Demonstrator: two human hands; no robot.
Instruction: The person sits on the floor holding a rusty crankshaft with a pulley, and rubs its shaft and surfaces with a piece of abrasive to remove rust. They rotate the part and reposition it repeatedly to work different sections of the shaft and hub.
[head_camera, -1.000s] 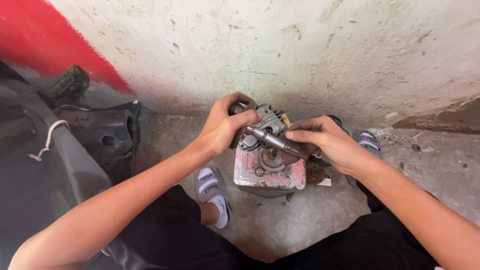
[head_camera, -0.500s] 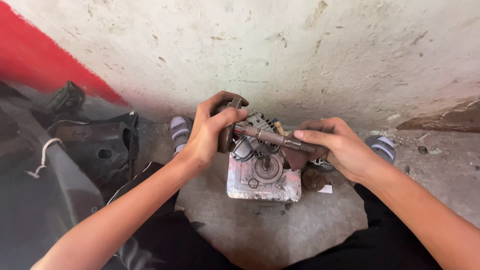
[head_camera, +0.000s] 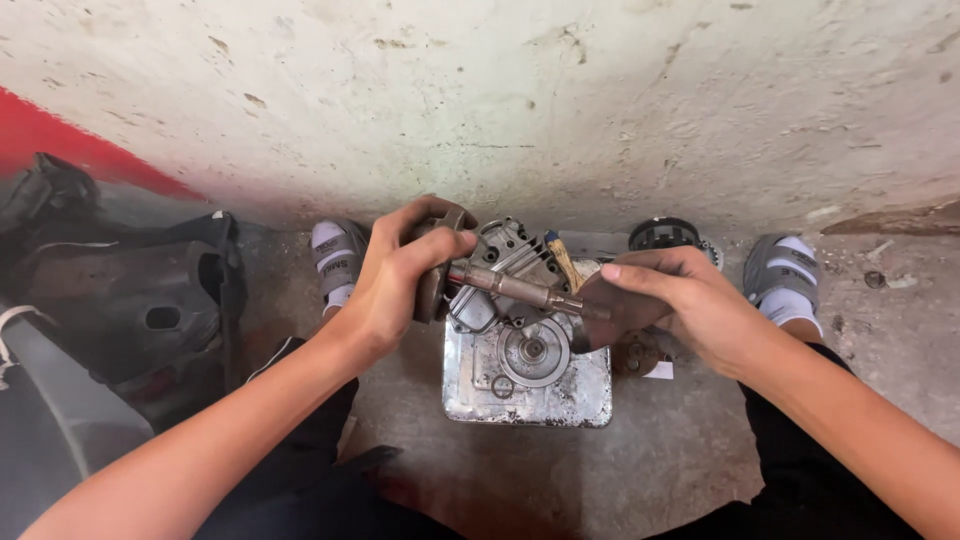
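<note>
A grey metal engine block (head_camera: 528, 362) with a round bearing seat sits on the concrete floor between my feet. Above it I hold a steel crankshaft (head_camera: 515, 288) level. My left hand (head_camera: 400, 275) grips its dark weighted end at the left. My right hand (head_camera: 672, 300) is closed around its right end, which is mostly hidden under my fingers. The finned cylinder head (head_camera: 508, 243) of the block shows just behind the shaft.
Black plastic body panels (head_camera: 120, 310) lie at the left. A stained white wall with a red stripe (head_camera: 70, 150) stands close behind. My sandalled feet (head_camera: 335, 258) (head_camera: 785, 270) flank the block. A round black part (head_camera: 664, 234) rests behind my right hand.
My view has shifted, so the block and hands sit more central. Both hands keep hold of the crankshaft, which now lies slightly lower and more level over the block.
</note>
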